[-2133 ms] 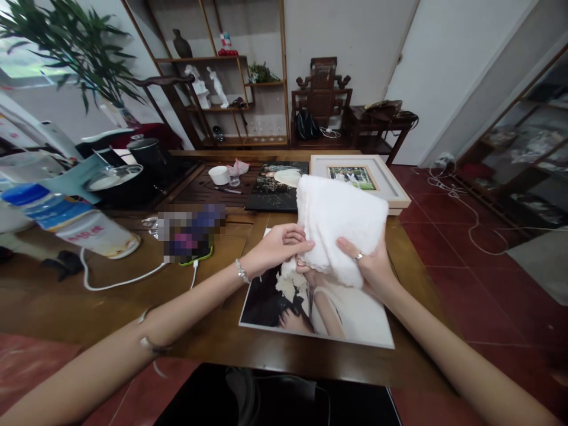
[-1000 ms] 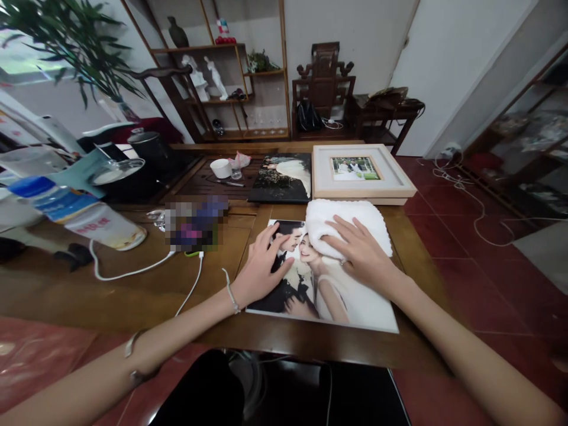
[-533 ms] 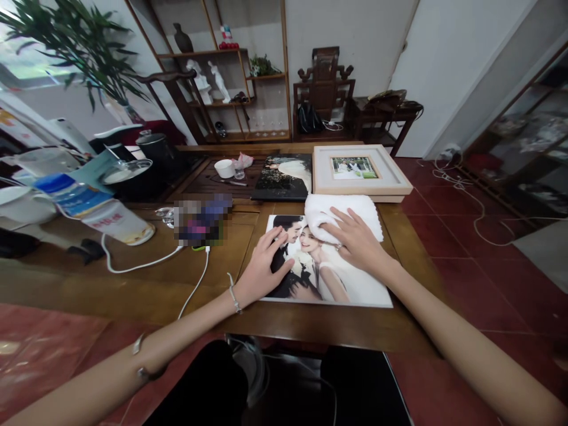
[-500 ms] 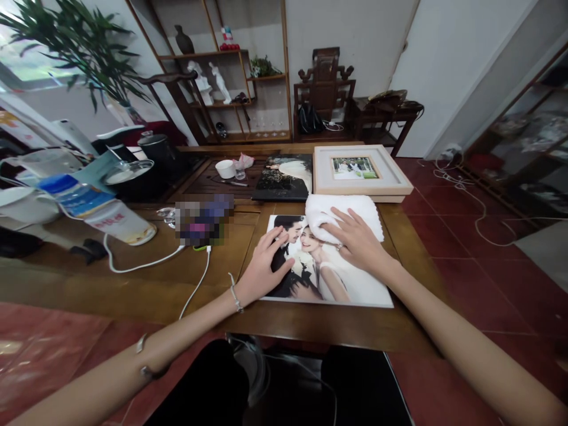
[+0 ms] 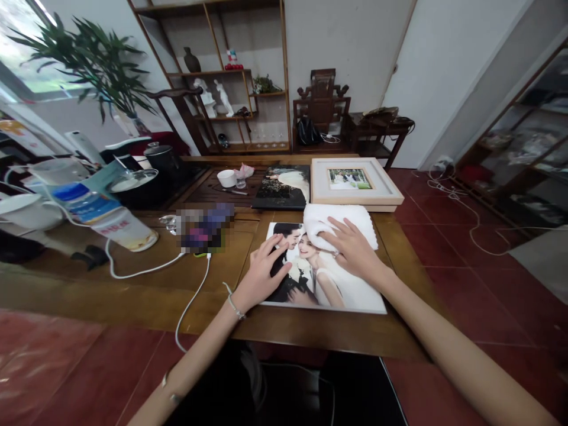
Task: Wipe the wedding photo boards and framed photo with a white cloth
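Note:
A wedding photo panel (image 5: pixel 331 290) lies flat at the front of the wooden table. My left hand (image 5: pixel 265 269) rests on its left part with the fingers spread, gripping nothing. A folded white cloth (image 5: pixel 361 222) covers the panel's upper right corner. My right hand (image 5: pixel 352 248) presses on the cloth, its fingers partly tucked against the fold; the fingertips are partly hidden. Just behind the panel are a dark photo panel (image 5: pixel 270 192) and a pale wooden picture frame (image 5: pixel 384 177) with a small photo in its middle.
To the left stand a blue-capped bottle (image 5: pixel 106 216), a black pot (image 5: pixel 133 186) and a white pot (image 5: pixel 29 210). A blurred-out item (image 5: pixel 206 228) with white cables (image 5: pixel 184 316) lies left of the panel. A white cup (image 5: pixel 227 178) sits on the dark tea tray (image 5: pixel 199 195).
The view has tilted slightly, so the table sits a little lower in the picture. Both hands stay on nearly the same spots of the photo panel and the cloth.

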Available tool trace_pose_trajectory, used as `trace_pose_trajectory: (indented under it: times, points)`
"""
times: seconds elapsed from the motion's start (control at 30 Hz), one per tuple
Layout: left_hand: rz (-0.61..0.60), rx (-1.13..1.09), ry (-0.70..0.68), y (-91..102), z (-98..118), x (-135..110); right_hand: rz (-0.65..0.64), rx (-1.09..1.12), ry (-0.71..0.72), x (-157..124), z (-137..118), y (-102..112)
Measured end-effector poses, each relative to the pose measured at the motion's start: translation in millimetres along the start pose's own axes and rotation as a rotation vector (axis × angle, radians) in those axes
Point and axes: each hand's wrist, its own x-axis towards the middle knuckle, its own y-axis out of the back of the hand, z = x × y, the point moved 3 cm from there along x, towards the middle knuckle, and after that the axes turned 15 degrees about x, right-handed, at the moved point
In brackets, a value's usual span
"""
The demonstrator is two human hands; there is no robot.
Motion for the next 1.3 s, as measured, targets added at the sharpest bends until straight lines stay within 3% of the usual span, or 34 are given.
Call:
trace_pose_trajectory:
  times: [0.3,0.47,0.6,0.67,0.73,0.9,1.03,1.13,1.3]
  points:
    - [-0.046,-0.039,-0.049,0.6,-4,-7,-0.013,-0.012,-0.024,-1,-7,2]
    - [-0.032,-0.03,-0.033,-1.6,-5,-8,-0.052,0.016,0.005,-36,-64,3]
    - [-0.022,-0.037,-0.055,-1.4,-4,-7,-0.163,0.074,0.103,-63,-103,2]
    - [-0.023,-0.04,-0.062,-0.8,-5,-7,-0.193,0.092,0.116,-61,-99,2]
    - [-0.034,-0.042,-0.056,-0.3,-5,-7,-0.186,0.08,0.098,-47,-79,3]
    - [-0.062,-0.044,-0.037,1.2,-7,-7,-0.02,0.003,-0.061,-3,-15,10]
    - [-0.063,-0.052,-0.039,2.6,-7,-6,-0.018,0.011,-0.075,-2,-6,13]
    - [-0.063,-0.063,-0.03,3.1,-6,-5,-0.056,0.017,-0.039,-15,-26,14]
    - [-0.056,-0.1,0.002,2.4,-7,-5,-0.166,-0.001,0.134,-37,-93,10]
